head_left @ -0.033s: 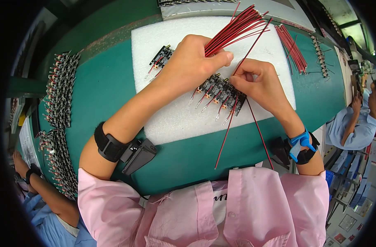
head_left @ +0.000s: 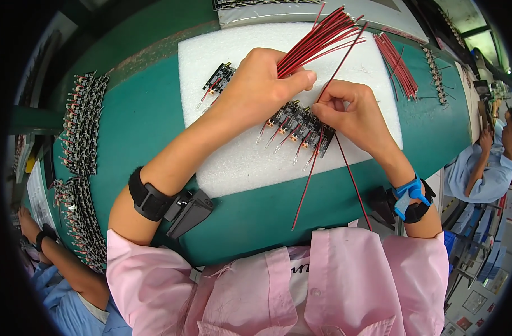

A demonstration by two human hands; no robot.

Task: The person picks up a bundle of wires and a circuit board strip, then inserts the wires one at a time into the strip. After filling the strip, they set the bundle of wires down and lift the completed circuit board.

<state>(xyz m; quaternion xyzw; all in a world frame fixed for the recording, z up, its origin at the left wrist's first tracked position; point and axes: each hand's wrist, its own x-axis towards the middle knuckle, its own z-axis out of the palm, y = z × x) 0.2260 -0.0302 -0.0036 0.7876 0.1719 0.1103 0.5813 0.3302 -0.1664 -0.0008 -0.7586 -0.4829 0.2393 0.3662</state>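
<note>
My left hand (head_left: 270, 81) and right hand (head_left: 350, 109) up front, close together.
Left gripping, thumb out rightward; right pinching; both forearms (head_left: 183, 148) angled inward.

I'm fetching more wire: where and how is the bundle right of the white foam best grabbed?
Probably mid-length, gripped across, from above and the near side: the wire bundle lies on the green table, its long wires roughly parallel, one end toward the wearer.
</note>
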